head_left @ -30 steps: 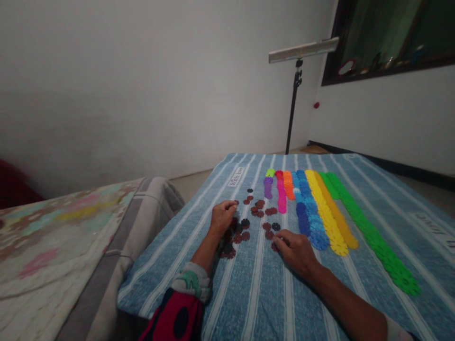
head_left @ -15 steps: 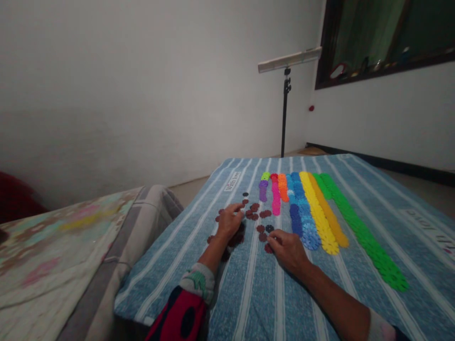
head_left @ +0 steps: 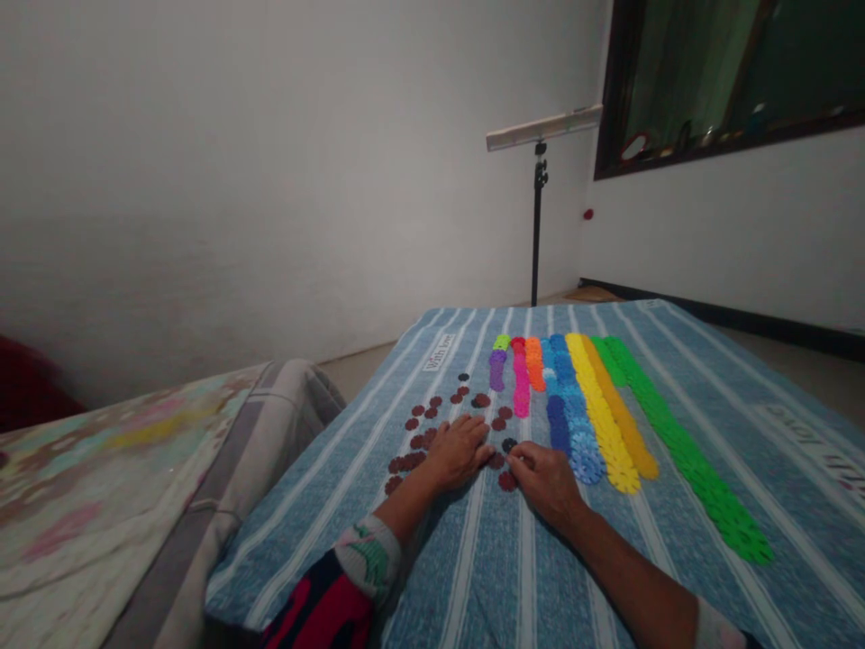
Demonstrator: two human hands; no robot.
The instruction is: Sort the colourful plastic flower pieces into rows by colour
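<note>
My left hand (head_left: 459, 455) lies low over a loose spread of brown notched plastic discs (head_left: 415, 412), fingers stretched out toward the right and covering some of them. Close to its right, my right hand (head_left: 549, 482) has thumb and forefinger pinched together beside a black disc (head_left: 509, 445). Whatever is in that pinch is too small to make out. A reddish-brown disc (head_left: 506, 482) lies just below its fingertips. Right of the pile, overlapping discs form rows by colour: purple (head_left: 497, 371), pink (head_left: 522, 388), orange (head_left: 534, 365), blue (head_left: 585, 451), yellow (head_left: 612, 442) and green (head_left: 703, 478).
A blue striped cloth (head_left: 324, 541) covers the table. To the left stands a surface with a floral cover (head_left: 135, 469), a gap between the two. Behind the table, a black stand (head_left: 537, 225) carries a long light bar (head_left: 544, 129) near the wall.
My left hand has moved right and toward me, closer to my right hand, uncovering brown discs on the left. My right hand stays nearly in place. The view has shifted slightly.
</note>
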